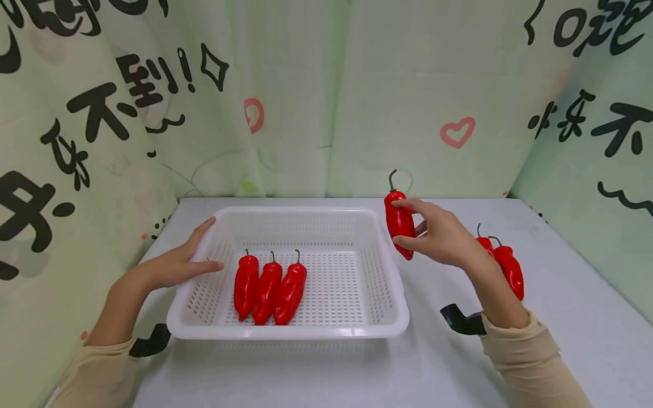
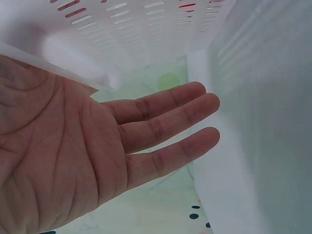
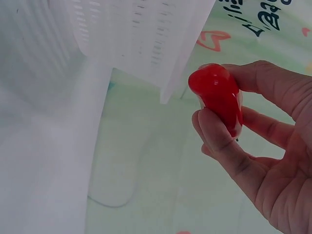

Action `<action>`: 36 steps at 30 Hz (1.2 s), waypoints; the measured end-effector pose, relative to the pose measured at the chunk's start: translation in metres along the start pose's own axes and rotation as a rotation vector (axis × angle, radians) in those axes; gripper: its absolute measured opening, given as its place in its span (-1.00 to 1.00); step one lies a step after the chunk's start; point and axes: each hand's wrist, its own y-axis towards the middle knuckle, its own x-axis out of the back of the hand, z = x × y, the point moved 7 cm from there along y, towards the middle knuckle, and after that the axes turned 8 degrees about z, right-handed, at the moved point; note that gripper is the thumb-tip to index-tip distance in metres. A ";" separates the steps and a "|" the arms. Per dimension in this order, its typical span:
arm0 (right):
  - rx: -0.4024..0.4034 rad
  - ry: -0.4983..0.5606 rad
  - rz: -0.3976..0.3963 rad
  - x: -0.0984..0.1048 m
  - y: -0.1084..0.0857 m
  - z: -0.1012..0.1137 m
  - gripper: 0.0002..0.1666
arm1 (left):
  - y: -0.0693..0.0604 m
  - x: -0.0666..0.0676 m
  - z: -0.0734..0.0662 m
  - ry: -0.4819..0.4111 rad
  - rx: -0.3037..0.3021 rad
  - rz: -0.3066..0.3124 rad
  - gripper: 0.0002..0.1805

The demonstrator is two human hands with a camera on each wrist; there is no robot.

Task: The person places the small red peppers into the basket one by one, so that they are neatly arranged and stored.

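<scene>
A white perforated plastic basket point(image 1: 336, 331) stands on the table, with three red chili peppers point(image 1: 266, 289) side by side in its left part, stems away from me. My left hand point(image 1: 176, 266) rests at the basket's left rim, thumb over the edge. In the left wrist view, three fingers point(image 2: 170, 117) of it stretch out straight below the rim. Just beyond the basket's right rim, my right hand point(image 1: 439, 232) pinches another red chili pepper point(image 1: 399, 218), stem up, between thumb and fingers. The right wrist view shows this pepper's rounded lower end point(image 3: 214, 87).
Two more red peppers point(image 1: 510, 272) lie on the white table point(image 1: 449, 362) to the right, partly behind my right forearm. A pale green curtain point(image 1: 388, 85) with black lettering and red hearts hangs behind the table and along both sides.
</scene>
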 end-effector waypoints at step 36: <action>0.158 -0.002 0.049 -0.020 0.024 0.071 -0.12 | -0.002 -0.002 -0.002 0.008 -0.005 -0.016 0.21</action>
